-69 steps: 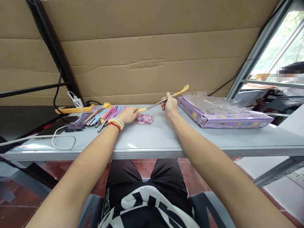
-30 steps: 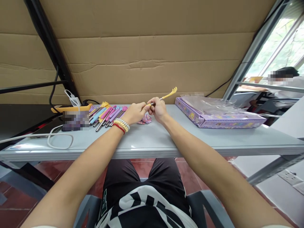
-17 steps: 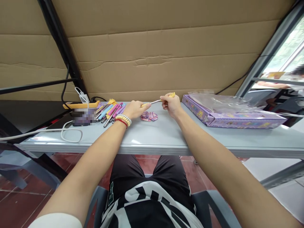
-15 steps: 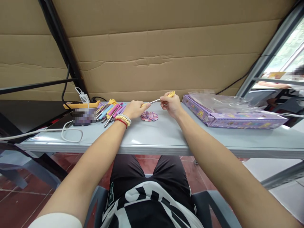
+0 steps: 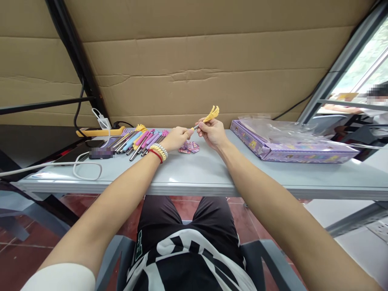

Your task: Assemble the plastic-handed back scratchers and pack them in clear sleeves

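Note:
Both my hands hold one small yellow telescopic back scratcher point(image 5: 209, 115) above the grey table point(image 5: 197, 173). My left hand point(image 5: 177, 137) pinches its yellow handle end; beaded and red bracelets sit on that wrist. My right hand point(image 5: 212, 131) is closed round the short metal shaft just below the yellow claw head, which points up and to the right. The shaft looks pushed in, the hands almost touching. Under my hands lie a few small pink-purple cards point(image 5: 189, 147).
A pile of similar pink, blue, purple and yellow scratchers point(image 5: 139, 139) lies to the left, beside a yellow power strip point(image 5: 98, 131), white cable point(image 5: 81, 171) and phone. A flat purple box point(image 5: 291, 149) with clear plastic sits at right. Cardboard wall behind; another person far right.
The scratcher was stretched long between my hands, shortened, extended a little, and now is collapsed again; my hands have come close together and the claw head points upward.

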A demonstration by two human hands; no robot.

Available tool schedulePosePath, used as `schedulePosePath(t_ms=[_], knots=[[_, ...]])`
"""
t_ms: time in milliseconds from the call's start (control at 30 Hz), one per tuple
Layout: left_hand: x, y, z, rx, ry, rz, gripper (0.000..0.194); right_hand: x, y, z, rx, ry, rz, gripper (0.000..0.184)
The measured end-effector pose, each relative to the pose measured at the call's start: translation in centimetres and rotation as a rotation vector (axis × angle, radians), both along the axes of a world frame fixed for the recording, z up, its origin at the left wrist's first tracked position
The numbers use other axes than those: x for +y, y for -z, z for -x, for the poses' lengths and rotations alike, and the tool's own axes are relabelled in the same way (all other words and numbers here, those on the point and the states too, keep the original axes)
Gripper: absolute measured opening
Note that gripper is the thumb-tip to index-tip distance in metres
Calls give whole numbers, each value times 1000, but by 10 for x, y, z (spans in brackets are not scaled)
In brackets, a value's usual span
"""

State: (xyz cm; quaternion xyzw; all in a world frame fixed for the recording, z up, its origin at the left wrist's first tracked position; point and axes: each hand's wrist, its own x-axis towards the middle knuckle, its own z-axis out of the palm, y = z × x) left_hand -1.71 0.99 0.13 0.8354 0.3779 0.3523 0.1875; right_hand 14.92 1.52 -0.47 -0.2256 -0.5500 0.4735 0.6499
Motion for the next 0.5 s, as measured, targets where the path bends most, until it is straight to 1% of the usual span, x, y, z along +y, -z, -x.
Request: schedulePosePath(t_ms=[133, 267, 400, 500], knots=[[-7, -3, -11, 55, -137, -145, 44, -4, -2, 3, 26, 27, -23, 35], [-11, -1, -13, 132, -213, -262, 37, -12, -4, 7, 18, 44, 17, 37], [-8, 2, -4, 168, -205, -308, 26, -17, -6, 9, -81, 63, 57, 37], [-5, 3, 1, 144, -163, -299, 32, -19, -8, 7, -136, 33, 79, 38]])
